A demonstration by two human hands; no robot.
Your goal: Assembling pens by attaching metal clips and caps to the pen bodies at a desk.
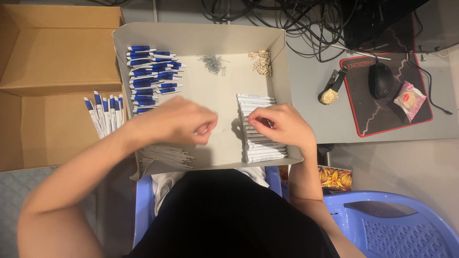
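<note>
**Pen assembly well under way, many barrels left**

A small pen part sits pinched in the grip of the left hand (184, 122), fingers closed on it above the middle of the shallow cardboard tray (201, 36). The right hand (282, 125) has its fingertips together on the top of the white barrel stack (260, 131) at the tray's right side; what it pinches I cannot tell. By my judgement, much is done: blue-tipped pens (150, 71) lie piled at the tray's left, with more (104, 113) in the brown box (52, 52) beside it. Springs (213, 63) and small tan parts (261, 62) remain.
</note>
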